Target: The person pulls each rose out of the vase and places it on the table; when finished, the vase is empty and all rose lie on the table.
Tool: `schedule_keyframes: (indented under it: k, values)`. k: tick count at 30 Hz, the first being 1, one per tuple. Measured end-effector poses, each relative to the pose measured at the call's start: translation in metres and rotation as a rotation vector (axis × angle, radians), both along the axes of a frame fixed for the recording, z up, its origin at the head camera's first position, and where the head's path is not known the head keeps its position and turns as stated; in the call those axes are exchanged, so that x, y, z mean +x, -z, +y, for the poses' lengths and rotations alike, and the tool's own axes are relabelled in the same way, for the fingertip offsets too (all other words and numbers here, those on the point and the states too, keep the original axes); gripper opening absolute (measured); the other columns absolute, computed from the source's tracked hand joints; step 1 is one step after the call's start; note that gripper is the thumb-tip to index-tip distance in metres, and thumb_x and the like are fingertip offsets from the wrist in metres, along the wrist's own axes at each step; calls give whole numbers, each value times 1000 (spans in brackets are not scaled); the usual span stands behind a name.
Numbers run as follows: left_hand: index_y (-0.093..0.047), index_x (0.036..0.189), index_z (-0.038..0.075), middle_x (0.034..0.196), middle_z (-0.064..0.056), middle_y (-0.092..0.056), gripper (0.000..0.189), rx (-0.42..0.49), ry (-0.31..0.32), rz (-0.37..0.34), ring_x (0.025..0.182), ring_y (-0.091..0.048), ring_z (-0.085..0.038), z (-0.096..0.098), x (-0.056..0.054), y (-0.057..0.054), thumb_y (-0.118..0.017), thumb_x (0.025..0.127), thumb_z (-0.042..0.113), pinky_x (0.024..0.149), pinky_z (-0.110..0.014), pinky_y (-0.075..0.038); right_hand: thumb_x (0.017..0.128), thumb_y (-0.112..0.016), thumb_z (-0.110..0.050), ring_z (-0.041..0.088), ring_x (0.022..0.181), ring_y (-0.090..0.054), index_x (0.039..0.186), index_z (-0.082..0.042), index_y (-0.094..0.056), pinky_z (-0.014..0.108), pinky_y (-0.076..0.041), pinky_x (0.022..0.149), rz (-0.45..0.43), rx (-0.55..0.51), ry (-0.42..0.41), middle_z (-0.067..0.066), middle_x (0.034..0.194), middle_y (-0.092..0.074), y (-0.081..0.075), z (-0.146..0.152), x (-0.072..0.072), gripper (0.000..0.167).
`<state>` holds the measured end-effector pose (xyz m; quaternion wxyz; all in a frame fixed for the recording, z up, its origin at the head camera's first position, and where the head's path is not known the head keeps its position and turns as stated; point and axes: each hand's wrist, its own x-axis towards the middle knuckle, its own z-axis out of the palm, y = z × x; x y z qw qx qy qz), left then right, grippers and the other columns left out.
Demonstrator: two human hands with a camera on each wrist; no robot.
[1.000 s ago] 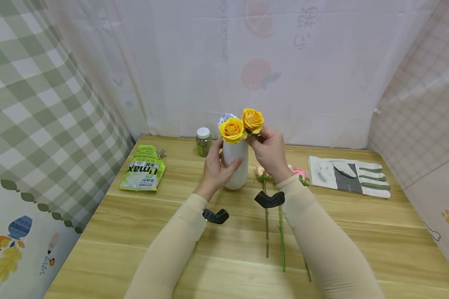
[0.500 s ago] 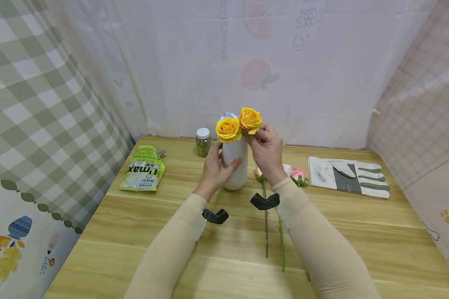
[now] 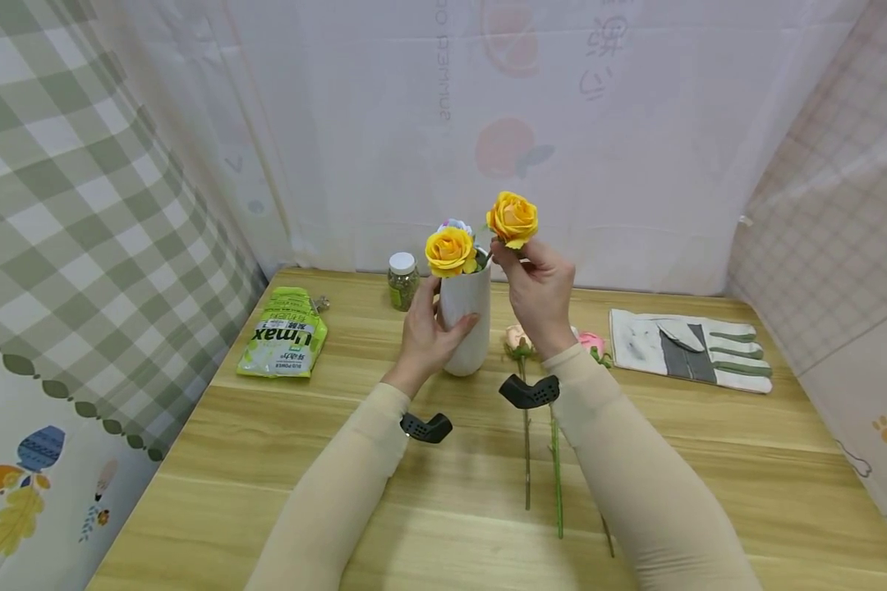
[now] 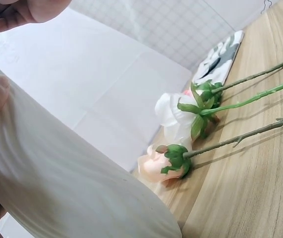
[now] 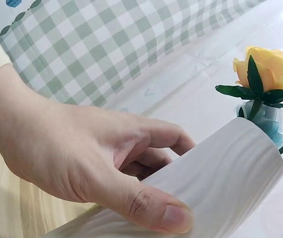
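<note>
Pale wood-grained table [image 3: 414, 533]: lower half of the head view.
Tall white wavy-ridged vase [image 3: 467, 297]: centre of the head view, upright. Judged rigid and breakable; walls may slip. Take hold at mid-body, thumb opposing fingers.
Left hand [image 3: 423, 332]: clamped on the vase, thumb across the near wall.
Right hand [image 3: 541, 291]: thumb and fingers pinched on a yellow layered-petal rose [image 3: 513, 218], just beneath the bloom.
Held rose: above the vase mouth, right of centre; depth of stem inside not visible. Judged light, petals soft, stem springy. Grip the stem; avoid squeezing petals.
Standing yellow rose [image 3: 451, 252]: vase mouth, left side. Judged easily displaced.
</note>
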<state>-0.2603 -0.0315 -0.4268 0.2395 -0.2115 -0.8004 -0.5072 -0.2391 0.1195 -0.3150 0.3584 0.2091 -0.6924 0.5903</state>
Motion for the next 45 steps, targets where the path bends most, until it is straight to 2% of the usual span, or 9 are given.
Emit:
schedule_keyframes:
  k: [4, 9, 15, 21, 28, 33, 37, 42, 45]
  values:
    - [-36, 136, 10, 127, -13, -48, 69, 6, -2, 14, 119, -50, -24, 1, -1, -1, -77, 83, 26, 96, -45, -48, 89, -66, -1, 18, 72, -67, 95, 10, -70, 22, -55, 69, -36, -45, -42, 23, 83, -69, -6, 0, -2, 13]
    - [-37, 133, 9, 126, -13, -49, 66, 16, 6, 29, 118, -50, -23, 1, -1, -1, -77, 83, 26, 95, -47, -48, 89, -66, 0, 16, 70, -65, 95, 14, -66, 25, -57, 70, -84, -91, -82, 20, 82, -68, -13, 2, -5, 15]
    - [-36, 135, 10, 128, -13, -49, 68, 7, 7, 32, 119, -50, -23, 0, -1, 1, -77, 83, 27, 95, -47, -49, 88, -66, 3, 15, 73, -62, 101, 10, -66, 20, -54, 68, -181, -31, -116, 21, 88, -67, 5, 7, -10, 15]
    - [-38, 134, 9, 126, -12, -49, 67, 15, 0, 36, 117, -51, -21, 0, -1, 2, -77, 83, 28, 94, -43, -49, 92, -65, -6, 15, 74, -58, 104, 4, -66, 20, -49, 64, -179, 54, -131, 15, 94, -68, 26, 8, -21, 17]
    - [-37, 135, 9, 126, -12, -49, 68, 11, 2, 39, 117, -51, -22, 1, -1, 3, -77, 83, 27, 95, -45, -49, 93, -62, -5, 13, 69, -53, 101, 10, -63, 20, -45, 61, -191, 7, -101, 5, 81, -61, 21, 12, -24, 18]
    - [-37, 135, 10, 128, -12, -49, 68, 17, 3, 30, 118, -50, -22, -1, -1, 2, -77, 82, 26, 96, -45, -48, 92, -62, -3, 16, 69, -54, 98, 11, -63, 20, -46, 63, -130, -80, -90, 1, 77, -59, 7, 14, -22, 15]
    - [-38, 135, 10, 128, -12, -48, 68, 26, 15, 38, 119, -50, -22, -2, 0, 1, -77, 82, 23, 97, -43, -47, 91, -63, -3, 16, 67, -55, 93, 6, -66, 22, -47, 64, -27, -169, -97, 5, 77, -61, -5, 21, -18, 10]
    - [-36, 139, 9, 129, -13, -47, 71, 17, 20, 29, 119, -50, -24, -1, 0, 1, -77, 83, 25, 98, -42, -48, 89, -64, 2, 17, 64, -52, 88, 10, -65, 25, -46, 62, 82, -413, -123, 10, 73, -60, -31, 42, -9, 8]
    - [-34, 141, 6, 131, -14, -47, 75, -1, 2, 13, 120, -51, -26, 0, 0, 0, -77, 83, 26, 96, -45, -49, 87, -64, 8, 20, 61, -50, 87, 16, -61, 23, -43, 54, 136, -598, -138, 14, 71, -58, -46, 60, -1, 9]
